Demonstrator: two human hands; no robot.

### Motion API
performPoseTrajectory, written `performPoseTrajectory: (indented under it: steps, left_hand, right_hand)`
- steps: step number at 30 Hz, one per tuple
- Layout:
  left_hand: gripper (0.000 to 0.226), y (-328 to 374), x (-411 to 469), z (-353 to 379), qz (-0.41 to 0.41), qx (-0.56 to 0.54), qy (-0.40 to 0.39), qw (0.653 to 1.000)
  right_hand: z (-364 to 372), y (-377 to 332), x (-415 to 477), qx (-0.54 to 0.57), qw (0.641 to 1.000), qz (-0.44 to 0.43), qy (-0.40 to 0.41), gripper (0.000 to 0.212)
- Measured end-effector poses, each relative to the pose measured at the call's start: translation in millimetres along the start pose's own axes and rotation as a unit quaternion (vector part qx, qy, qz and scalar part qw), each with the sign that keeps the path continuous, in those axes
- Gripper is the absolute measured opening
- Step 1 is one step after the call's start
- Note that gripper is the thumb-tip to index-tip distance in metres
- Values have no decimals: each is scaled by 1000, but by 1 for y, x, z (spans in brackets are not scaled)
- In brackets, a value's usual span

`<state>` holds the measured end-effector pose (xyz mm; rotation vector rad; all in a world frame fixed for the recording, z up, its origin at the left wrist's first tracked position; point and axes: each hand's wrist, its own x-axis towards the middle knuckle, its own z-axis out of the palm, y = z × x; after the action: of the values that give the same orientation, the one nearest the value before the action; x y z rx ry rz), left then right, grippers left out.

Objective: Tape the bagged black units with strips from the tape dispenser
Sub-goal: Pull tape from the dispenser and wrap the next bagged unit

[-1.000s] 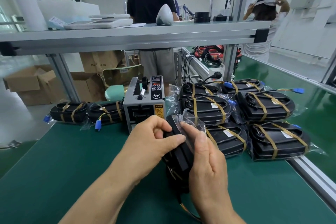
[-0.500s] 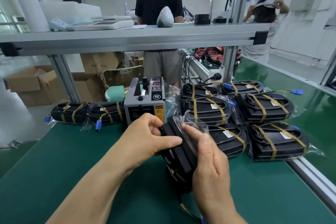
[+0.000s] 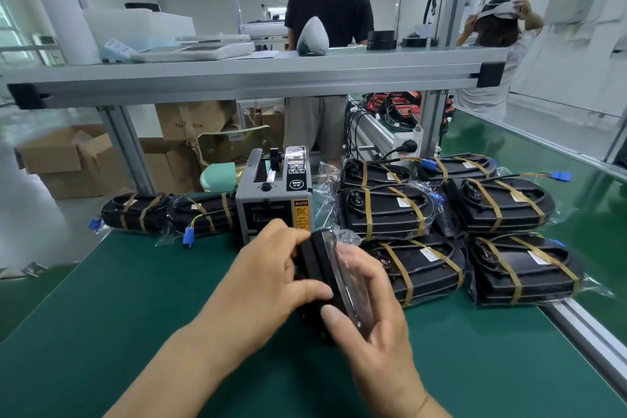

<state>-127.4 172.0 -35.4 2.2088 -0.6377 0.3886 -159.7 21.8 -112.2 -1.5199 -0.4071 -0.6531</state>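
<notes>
Both my left hand (image 3: 268,285) and right hand (image 3: 378,329) curl fingers (image 3: 278,235) round one bagged black unit (image 3: 317,265), near the tape dispenser (image 3: 271,204).

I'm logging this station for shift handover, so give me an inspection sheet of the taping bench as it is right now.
Surface: green bench mat, aluminium rail along its right edge.
Job's things: bagged black unit on edge between the hands, no tape visible on it; tape dispenser behind it; taped units piled right, two more left.
Clutter: scale and white domed object on the upper shelf.
Hands: left hand and right hand both grip the unit.
Cables: blue connector on a taped unit's lead; black cords at a power strip.
Surroundings: cardboard boxes at left; two people beyond the bench.
</notes>
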Motion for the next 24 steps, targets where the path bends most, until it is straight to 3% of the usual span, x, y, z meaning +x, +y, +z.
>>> performPoseTrajectory:
  steps: [3, 5, 8, 10, 16, 20, 24]
  left_hand:
    - [59, -14, -22, 15, 59, 67, 9, 996]
    - [58, -21, -40, 27, 89, 98, 10, 991]
    - [51, -27, -59, 43, 127, 109, 52, 985]
    - [46, -29, -63, 48, 142, 108, 76, 981]
    - [47, -30, -69, 52, 120, 89, 83, 985]
    - [49, -34, -74, 52, 121, 98, 84, 984]
    - [50, -34, -73, 55, 137, 106, 89, 981]
  right_hand:
    - [-1, 7, -15, 105, 993, 53, -4, 42]
    - [-2, 5, -28, 139, 983, 118, 35, 38]
    - [-3, -6, -39, 70, 971, 214, 81, 52]
    - [-1, -13, -36, -1, 966, 247, 69, 64]
    - [0, -22, -25, -66, 973, 210, 68, 32]
    - [-10, -23, -20, -33, 965, 255, 46, 27]
    - [-22, -25, -8, -24, 949, 312, -32, 18]
